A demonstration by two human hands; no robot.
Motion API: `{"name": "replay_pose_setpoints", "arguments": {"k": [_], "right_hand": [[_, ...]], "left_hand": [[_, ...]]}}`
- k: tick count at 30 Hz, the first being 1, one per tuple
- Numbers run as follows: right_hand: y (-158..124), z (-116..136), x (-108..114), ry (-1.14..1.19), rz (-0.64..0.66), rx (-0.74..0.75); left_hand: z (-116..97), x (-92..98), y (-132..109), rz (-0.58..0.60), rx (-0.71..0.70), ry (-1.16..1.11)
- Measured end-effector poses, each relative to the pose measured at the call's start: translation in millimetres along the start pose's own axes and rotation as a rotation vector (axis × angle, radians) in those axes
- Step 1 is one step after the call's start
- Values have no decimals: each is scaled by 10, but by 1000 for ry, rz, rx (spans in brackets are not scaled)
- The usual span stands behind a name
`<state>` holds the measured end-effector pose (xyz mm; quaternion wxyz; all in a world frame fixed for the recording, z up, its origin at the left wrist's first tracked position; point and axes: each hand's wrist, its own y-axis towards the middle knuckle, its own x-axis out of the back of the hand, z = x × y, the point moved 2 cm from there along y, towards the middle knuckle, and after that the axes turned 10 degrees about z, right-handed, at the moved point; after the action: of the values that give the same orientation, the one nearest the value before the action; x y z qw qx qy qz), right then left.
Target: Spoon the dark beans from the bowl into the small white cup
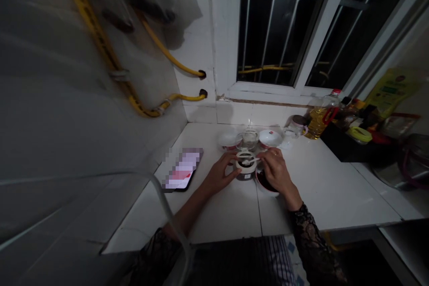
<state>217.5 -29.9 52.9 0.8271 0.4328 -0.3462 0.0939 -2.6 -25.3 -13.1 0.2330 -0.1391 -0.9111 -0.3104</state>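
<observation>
My left hand [223, 172] is wrapped round the side of a small clear jar [246, 175] with a white rim, its lid [246, 154] flipped up at the back. Dark contents show inside the jar. A small white spoon [250, 160] is pinched in my right hand [275, 169], its bowl end over the jar's mouth. Below my right hand stands a bowl [268, 191] holding something dark, partly covered by the hand. Just behind the jar are a second clear jar [250, 140] and two white bowls, one on the left [228, 138] and one on the right [270, 137].
A phone [184, 170] with a lit screen lies on the white tiled counter [221, 219] at left. At the back right stand a glass mug [296, 127], an oil bottle [318, 120] and a black box [348, 145] of condiments. A yellow pipe [100, 40] runs along the wall.
</observation>
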Motion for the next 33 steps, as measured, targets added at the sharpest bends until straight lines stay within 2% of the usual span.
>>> {"name": "replay_pose_setpoints", "arguments": {"k": [1,3,7,9,13,16,18,26,33], "right_hand": [[-5,12,-8,-24,34,44],[-28,-20,32,-24,13,7],[-140,-241,248,85,-168,-333],[-198,-363,340,123,-169,-456],[-228,-472,346,88,66,-503],[-194,-419,237,131,247,-466],[-173,-376,182,219,308,-477],[-222,-486,265,357,118,-693],[-226,-492,270,300,90,-702]], "left_hand": [[0,0,-1,-1,2,0],[-1,0,-1,0,6,4],[-11,3,-2,3,7,12],[-18,6,-1,1,6,16],[-23,7,0,4,10,15],[-20,5,0,1,5,12],[-17,4,-2,1,-4,16],[-6,1,-2,3,-4,34],[-6,7,-1,2,7,22]]}}
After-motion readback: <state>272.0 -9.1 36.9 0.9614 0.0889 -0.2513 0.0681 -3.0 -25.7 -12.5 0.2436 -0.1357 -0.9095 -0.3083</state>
